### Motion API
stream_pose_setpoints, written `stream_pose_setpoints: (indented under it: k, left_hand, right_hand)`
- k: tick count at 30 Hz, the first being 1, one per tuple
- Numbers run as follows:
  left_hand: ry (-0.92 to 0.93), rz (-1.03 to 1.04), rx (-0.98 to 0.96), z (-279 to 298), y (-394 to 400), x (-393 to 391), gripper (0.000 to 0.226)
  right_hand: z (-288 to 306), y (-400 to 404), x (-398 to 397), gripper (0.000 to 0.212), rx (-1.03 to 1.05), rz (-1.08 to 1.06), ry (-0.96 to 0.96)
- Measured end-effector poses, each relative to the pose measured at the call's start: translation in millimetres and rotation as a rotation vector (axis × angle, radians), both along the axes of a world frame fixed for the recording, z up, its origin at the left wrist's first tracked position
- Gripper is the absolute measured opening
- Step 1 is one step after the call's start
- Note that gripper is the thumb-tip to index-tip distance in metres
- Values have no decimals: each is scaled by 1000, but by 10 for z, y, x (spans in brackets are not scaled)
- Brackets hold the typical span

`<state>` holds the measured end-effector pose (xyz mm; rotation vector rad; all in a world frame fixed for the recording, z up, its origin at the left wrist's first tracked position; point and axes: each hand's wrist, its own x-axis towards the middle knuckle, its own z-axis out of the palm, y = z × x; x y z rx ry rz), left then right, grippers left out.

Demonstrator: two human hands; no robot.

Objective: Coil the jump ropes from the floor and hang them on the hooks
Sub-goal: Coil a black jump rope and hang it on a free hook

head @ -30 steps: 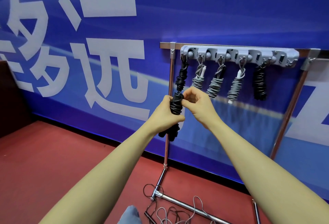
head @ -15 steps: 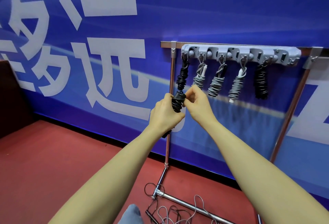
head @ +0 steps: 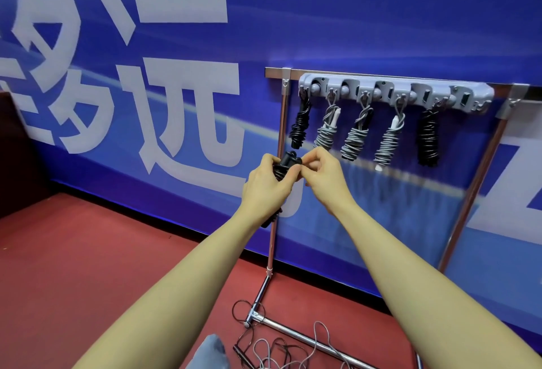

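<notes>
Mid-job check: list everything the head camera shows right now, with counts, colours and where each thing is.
Hanging coiled ropes: five on the hook rail; black, grey, grey, grey, black, left to right.
Hook rail: one, grey, on the rack's top bar.
Rack: one, metal, standing against the wall.
Held rope: one, black, coiled, below the leftmost hanging rope.
Loose ropes: grey and black, uncoiled on the floor by the rack's base; count unclear.
Wall banner: blue with white characters.
Floor: red.
Grey object: one, bottom edge, unclear.
Left hand: wrapped round the held rope.
Right hand: pinching its top end.
</notes>
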<state>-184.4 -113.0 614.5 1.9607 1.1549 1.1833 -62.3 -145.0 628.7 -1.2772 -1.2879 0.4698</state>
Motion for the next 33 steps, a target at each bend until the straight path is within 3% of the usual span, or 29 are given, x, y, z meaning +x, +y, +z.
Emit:
stream_pose_setpoints:
  k: [8, 12, 24, 30, 33]
  left_hand:
    - [-31, -9, -1, -55, 29, -41, 37]
    - [-143, -117, -65, -29, 48, -123, 31]
    - [-388, -341, -193, 92, 29, -191, 35]
    - [-304, -351, -187, 69, 35, -183, 27]
    - [-115, -345, -119, 41, 61, -207, 20]
  right_hand:
    - [-78, -42, 7, 19, -28, 105, 33]
    - [-20, -73, 18, 29, 5, 170, 1]
    - [77, -24, 32, 16, 90, 199, 11]
    - [76, 20, 86, 16, -18, 119, -133]
    - [73, 1, 94, 17, -29, 92, -163]
